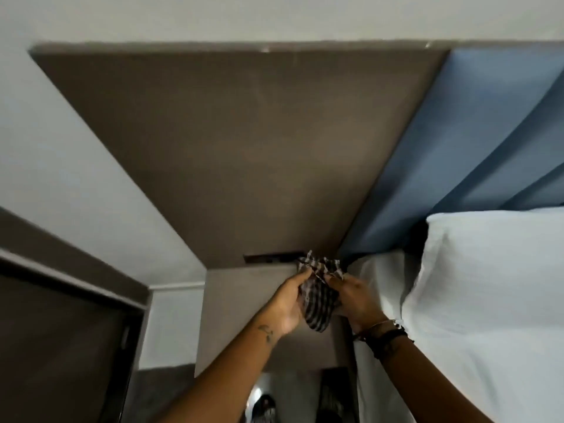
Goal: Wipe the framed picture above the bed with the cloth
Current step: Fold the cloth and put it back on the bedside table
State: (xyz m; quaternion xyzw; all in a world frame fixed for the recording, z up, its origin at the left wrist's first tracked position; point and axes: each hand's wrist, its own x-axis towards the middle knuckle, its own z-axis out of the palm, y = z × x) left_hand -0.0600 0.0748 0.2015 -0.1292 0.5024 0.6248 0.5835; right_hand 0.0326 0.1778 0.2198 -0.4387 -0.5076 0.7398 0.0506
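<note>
Both hands are closed on the cloth: the left hand (287, 303) pinches its upper left edge between thumb and fingers, and the right hand (357, 297) grips the right side, so that the striped cloth (319, 296) is bunched between them with its tail hanging down. Nothing else is held by either hand. The cloth is carried over the narrow gap at the head corner of the bed (457, 346), just beside the bed's left edge and above a small bedside unit (241, 303). A white pillow (494, 270) lies at the head of the bed, against a blue padded headboard (457, 141), with a brown wall panel (238, 148) beside it. No framed picture is seen in this view, so the wiping is judged not yet begun.

The step in hand appears to be the readying of the cloth. It is best folded into a flat pad, so that a broad, clean face is offered and loose corners are not dragged over the frame. One hand should then be freed to steady the frame while light, even strokes are made from the top down.
</note>
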